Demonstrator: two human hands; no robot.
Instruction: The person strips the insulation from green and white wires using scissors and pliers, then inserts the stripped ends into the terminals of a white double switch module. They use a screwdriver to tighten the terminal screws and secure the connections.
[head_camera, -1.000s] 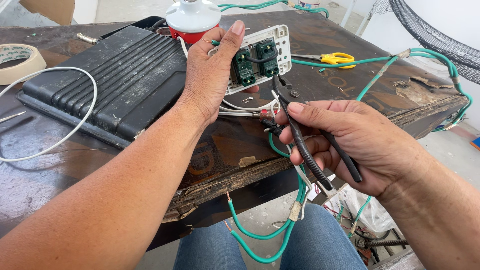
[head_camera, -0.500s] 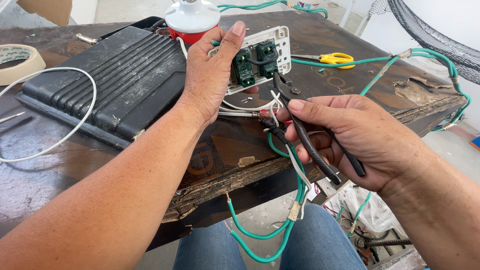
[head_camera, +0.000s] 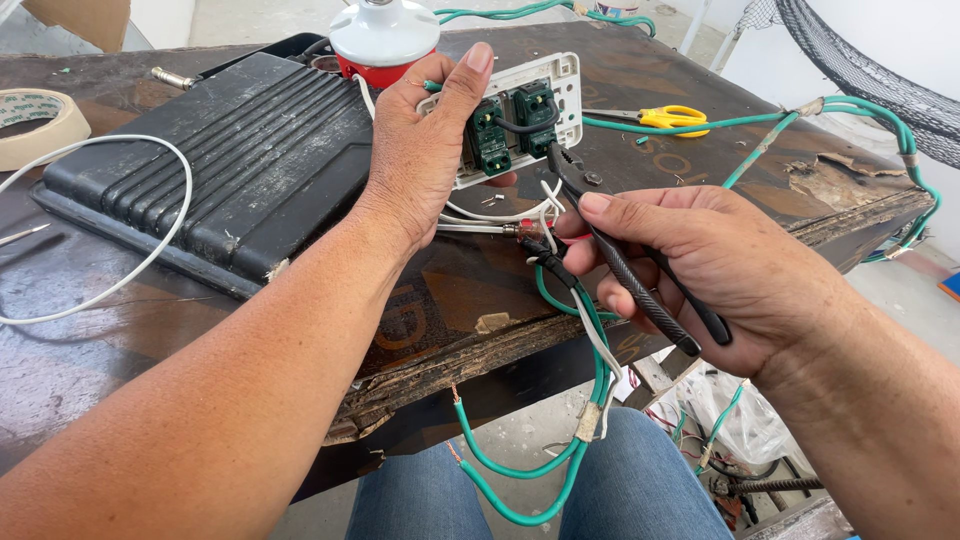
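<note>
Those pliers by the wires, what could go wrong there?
The pliers in the right hand point at the thin white wires under the white switch plate; they might nick or snap one. The left hand holds the plate only by one side, so it may twist or slip.

hemmed in around the switch plate (head_camera: 520, 115): black case (head_camera: 215, 165) close on the left, red-and-white lamp base (head_camera: 383, 40) just behind, tangle of white and green wires (head_camera: 560, 300) below. open tabletop (head_camera: 690, 160) to the right, past the yellow scissors (head_camera: 672, 118). narrow gap between left hand (head_camera: 430, 150) and right hand (head_camera: 715, 265), crossed by pliers (head_camera: 625, 265).
</note>
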